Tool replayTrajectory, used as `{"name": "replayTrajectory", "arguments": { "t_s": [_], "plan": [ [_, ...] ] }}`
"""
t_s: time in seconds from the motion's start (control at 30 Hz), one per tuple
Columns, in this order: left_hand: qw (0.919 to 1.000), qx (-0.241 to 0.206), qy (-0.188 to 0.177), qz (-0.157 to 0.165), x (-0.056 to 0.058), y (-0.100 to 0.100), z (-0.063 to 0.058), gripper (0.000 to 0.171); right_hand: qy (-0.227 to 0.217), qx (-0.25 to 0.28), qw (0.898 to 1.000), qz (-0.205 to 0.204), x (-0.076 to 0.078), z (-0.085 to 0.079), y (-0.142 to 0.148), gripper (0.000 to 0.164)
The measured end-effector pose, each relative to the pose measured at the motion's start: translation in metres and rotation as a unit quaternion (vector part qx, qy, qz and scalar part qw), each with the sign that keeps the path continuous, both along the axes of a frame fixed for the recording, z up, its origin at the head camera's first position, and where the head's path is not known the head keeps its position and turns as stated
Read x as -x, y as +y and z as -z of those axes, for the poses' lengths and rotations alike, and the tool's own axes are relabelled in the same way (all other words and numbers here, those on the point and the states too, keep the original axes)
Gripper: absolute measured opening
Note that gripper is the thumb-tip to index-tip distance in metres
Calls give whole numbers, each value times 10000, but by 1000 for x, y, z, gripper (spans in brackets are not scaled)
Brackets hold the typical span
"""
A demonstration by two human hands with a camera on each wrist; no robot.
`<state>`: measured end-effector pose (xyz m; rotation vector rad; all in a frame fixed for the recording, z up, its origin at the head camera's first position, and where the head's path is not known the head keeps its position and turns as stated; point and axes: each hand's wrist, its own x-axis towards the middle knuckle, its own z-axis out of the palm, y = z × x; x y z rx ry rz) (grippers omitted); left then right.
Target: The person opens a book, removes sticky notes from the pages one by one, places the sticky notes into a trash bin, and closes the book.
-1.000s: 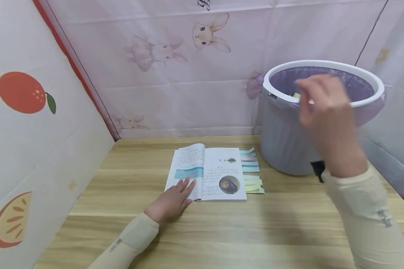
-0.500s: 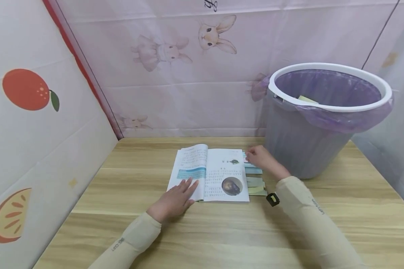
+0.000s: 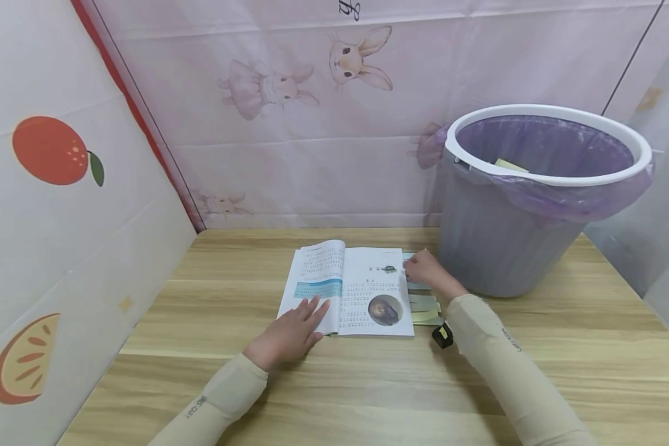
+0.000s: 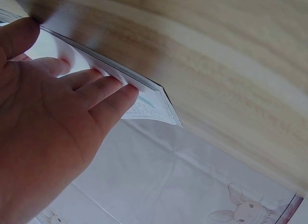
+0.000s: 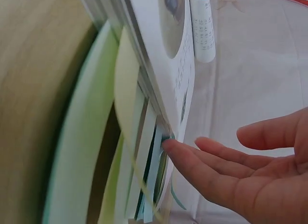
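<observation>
An open book (image 3: 362, 310) lies on the table, with printed text and a round animal picture on its right page. My left hand (image 3: 290, 331) rests on the left page, its fingers extended; the left wrist view shows these fingers (image 4: 113, 101) lying over the paper. Paper index tabs (image 3: 424, 303) in green, yellow and blue stick out from the book's right edge. There my right hand (image 3: 428, 271) covers some upper tabs. In the right wrist view, one fingertip of the right hand (image 5: 240, 176) touches the page edge beside the tabs, with the thumb held apart.
A grey trash bin (image 3: 490, 248) with a white rim and purple liner stands at the right, close behind my right hand. A yellow paper piece (image 3: 511, 166) shows inside it. Printed cloth walls (image 3: 290, 167) border the wooden table (image 3: 368, 390) at the back and left.
My right hand has come down from the bin's opening to the tabs at the book's right edge, then shifted slightly left. My left hand has stayed on the left page.
</observation>
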<state>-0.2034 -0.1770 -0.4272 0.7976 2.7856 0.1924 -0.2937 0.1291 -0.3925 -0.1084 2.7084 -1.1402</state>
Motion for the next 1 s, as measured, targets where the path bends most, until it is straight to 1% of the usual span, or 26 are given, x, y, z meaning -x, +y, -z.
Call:
{"name": "replayTrajectory", "arguments": {
  "t_s": [0.1,0.17,0.23,0.3,0.37,0.5,0.6,0.73,0.83,0.9,1.0],
  "plan": [
    [10000,-22,-1,-6,-2,-2,-1,59,-19,152,9999,29,-2,-2,-3,34],
    [10000,-35,9,-4,-3,-3,-2,59,-112,380,9991,140,-3,-3,-6,32],
    [10000,-63,9,-22,-4,-4,-2,59,-185,600,9977,238,-3,-3,-8,34],
    [10000,-41,-4,-55,-5,-6,-2,59,-359,871,9948,396,-2,-3,-11,37],
    [10000,-24,-14,-93,-5,-7,-1,59,-445,1029,9926,474,-3,-4,-13,40],
    [9999,28,-2,-122,-4,-9,1,59,-631,1267,9883,571,-12,-2,-16,46],
    [10000,-8,64,-55,-4,-11,1,60,-644,1338,9874,544,-27,-4,-20,47],
    [9994,-192,255,131,-4,-12,-1,62,-387,1509,9869,416,-57,-8,-30,40],
    [9982,-296,455,246,-4,-13,-3,65,-61,1876,9815,391,-80,-8,-41,32],
    [9973,-328,592,285,-4,-13,-4,67,157,2109,9765,405,-92,-5,-51,30],
    [9964,-311,751,259,-6,-12,-6,70,601,2111,9751,329,-105,-1,-66,27]
  ]
}}
